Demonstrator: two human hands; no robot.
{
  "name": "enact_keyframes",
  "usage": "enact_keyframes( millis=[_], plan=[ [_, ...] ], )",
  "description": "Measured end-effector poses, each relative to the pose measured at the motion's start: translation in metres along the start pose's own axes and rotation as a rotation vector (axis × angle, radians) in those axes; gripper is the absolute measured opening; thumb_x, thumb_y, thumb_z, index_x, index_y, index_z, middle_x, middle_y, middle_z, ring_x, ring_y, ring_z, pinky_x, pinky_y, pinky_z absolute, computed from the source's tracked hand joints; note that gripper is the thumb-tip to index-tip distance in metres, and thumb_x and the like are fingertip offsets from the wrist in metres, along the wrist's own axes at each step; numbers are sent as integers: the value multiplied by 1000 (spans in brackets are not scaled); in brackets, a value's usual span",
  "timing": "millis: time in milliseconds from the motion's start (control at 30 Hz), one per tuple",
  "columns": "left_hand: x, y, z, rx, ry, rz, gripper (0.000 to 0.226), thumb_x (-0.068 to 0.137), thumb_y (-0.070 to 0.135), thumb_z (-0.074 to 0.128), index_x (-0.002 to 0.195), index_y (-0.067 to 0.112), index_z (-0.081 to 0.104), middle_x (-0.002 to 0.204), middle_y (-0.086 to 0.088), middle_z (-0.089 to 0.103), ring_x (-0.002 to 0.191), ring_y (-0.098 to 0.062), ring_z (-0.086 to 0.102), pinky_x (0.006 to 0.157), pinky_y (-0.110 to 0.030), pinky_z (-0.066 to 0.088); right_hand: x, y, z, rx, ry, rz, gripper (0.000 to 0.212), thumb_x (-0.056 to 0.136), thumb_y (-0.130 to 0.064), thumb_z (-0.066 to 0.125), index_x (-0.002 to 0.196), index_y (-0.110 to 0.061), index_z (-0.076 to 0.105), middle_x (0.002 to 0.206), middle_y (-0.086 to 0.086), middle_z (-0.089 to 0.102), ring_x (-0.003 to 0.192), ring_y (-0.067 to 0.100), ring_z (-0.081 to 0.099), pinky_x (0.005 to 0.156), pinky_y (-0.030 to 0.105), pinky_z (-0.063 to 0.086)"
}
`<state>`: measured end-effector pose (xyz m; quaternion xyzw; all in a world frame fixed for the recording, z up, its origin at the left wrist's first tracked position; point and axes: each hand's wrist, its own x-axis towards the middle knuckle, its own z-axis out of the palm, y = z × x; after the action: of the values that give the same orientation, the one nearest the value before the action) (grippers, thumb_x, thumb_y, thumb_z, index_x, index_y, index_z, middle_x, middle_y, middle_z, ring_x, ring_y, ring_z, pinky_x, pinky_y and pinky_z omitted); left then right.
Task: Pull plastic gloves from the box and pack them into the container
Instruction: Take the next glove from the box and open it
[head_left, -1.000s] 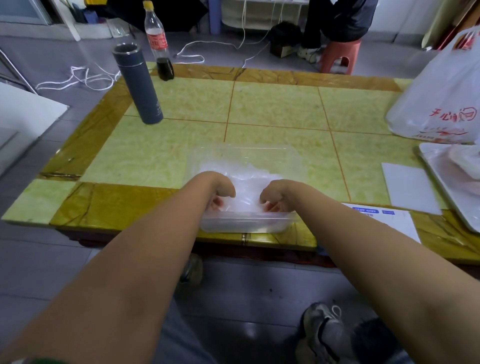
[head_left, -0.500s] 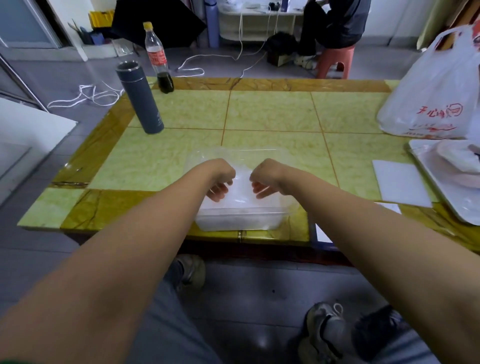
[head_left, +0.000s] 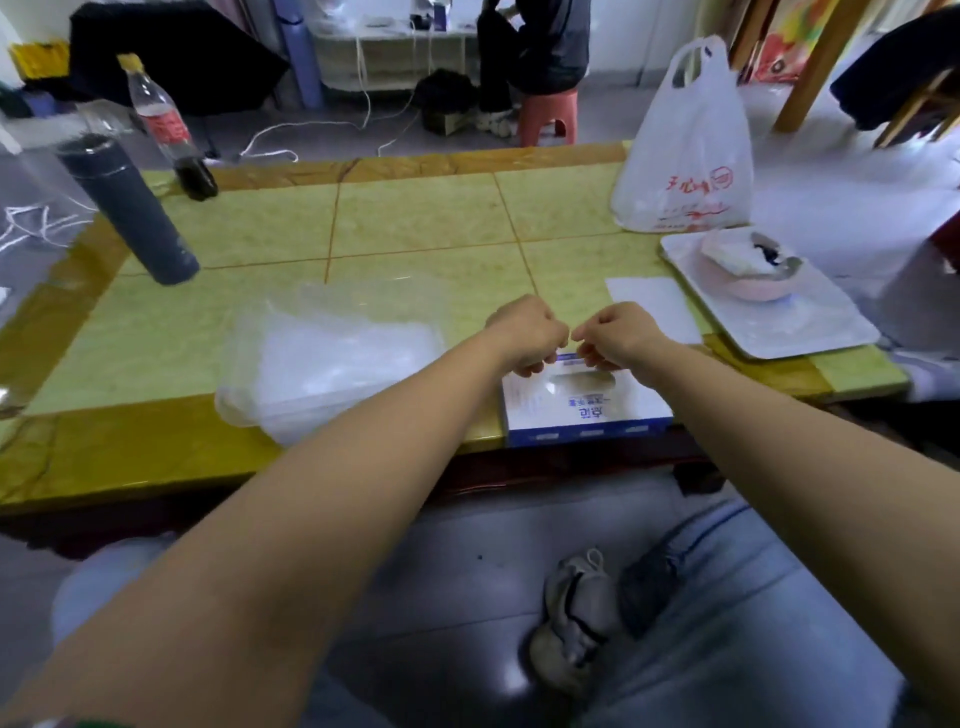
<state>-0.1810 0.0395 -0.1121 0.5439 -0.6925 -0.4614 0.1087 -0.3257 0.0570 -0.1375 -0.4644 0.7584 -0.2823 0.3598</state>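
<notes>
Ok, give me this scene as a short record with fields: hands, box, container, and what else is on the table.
Left hand: fingers curled, above the glove box
Right hand: fingers curled, close beside the left hand
Held item: cannot tell; no glove plainly visible
Glove box: blue and white, at the table near edge, oval opening on top
Container: clear, left of the box, plastic gloves inside
Also on table: dark flask, bottle, white bag, tray
</notes>
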Motion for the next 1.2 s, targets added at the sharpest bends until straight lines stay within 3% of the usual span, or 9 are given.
enact_keyframes(
  millis=[100, 200, 300, 467, 733, 833, 933, 1100, 1200],
  plan=[
    [11, -17, 25, 92, -12, -69, 22, 88, 11, 47, 89, -3, 64, 93, -24, 70, 68, -32, 65, 68, -37, 55, 5, 29, -3, -166, -4, 46, 18, 88, -10, 59, 79, 2, 70, 73, 19, 67, 64, 28, 61, 73, 40, 57],
    [19, -39, 36, 146, -15, -144, 22, 85, 6, 49, 87, -13, 60, 104, -37, 61, 78, -44, 64, 57, -27, 41, 5, 37, 4, -425, -10, 32, 26, 87, -25, 60, 68, -7, 56, 68, 12, 58, 72, 29, 56, 60, 31, 47],
    [23, -48, 33, 159, 3, -152, 18, 81, -2, 46, 64, -5, 52, 88, -42, 54, 58, -34, 46, 53, -26, 32, 2, 33, 21, -597, -27, 7, 44, 80, -51, 67, 77, -12, 49, 77, 5, 51, 84, 27, 54, 62, 27, 39],
    [32, -47, 34, 183, -7, -170, 30, 83, 1, 48, 102, -20, 58, 107, -36, 58, 70, -35, 54, 48, -27, 30, 10, 25, 46, -694, -6, 16, 38, 85, -46, 65, 101, -13, 58, 110, 7, 64, 102, 27, 61, 72, 28, 40],
    [30, -47, 32, 197, -46, -171, 32, 85, 3, 49, 109, -17, 57, 113, -34, 58, 84, -44, 60, 47, -26, 30, 10, 27, 46, -641, 37, 43, 40, 78, -44, 74, 91, -11, 54, 94, 7, 59, 89, 30, 59, 70, 29, 42],
    [27, -48, 30, 135, -67, -188, 36, 86, 6, 51, 114, -15, 55, 108, -31, 62, 72, -28, 52, 53, -26, 36, 8, 28, 43, -573, 40, 65, 40, 74, -44, 75, 79, -11, 53, 77, 5, 55, 75, 27, 54, 59, 25, 38],
    [25, -45, 27, 153, -98, -199, 17, 86, 14, 63, 98, 3, 57, 90, -15, 62, 76, -23, 52, 60, -27, 40, 11, 27, 33, -368, 7, 82, 34, 74, -29, 74, 63, -14, 47, 60, 2, 44, 59, 22, 44, 50, 24, 29],
    [28, -42, 33, 253, -87, -203, 60, 79, 24, 78, 124, 3, 46, 121, -8, 57, 99, -23, 56, 84, -30, 47, 2, 14, 13, 313, -16, -40, 32, 83, -12, 59, 57, -18, 42, 57, -2, 36, 55, 14, 32, 52, 23, 29],
    [27, -43, 34, 270, -71, -197, 65, 78, 24, 80, 128, -1, 46, 133, -12, 56, 114, -26, 58, 90, -32, 47, 1, 14, 9, 378, 12, -74, 24, 90, -23, 54, 70, -19, 41, 68, -4, 34, 63, 14, 32, 60, 29, 27]
  ],
)
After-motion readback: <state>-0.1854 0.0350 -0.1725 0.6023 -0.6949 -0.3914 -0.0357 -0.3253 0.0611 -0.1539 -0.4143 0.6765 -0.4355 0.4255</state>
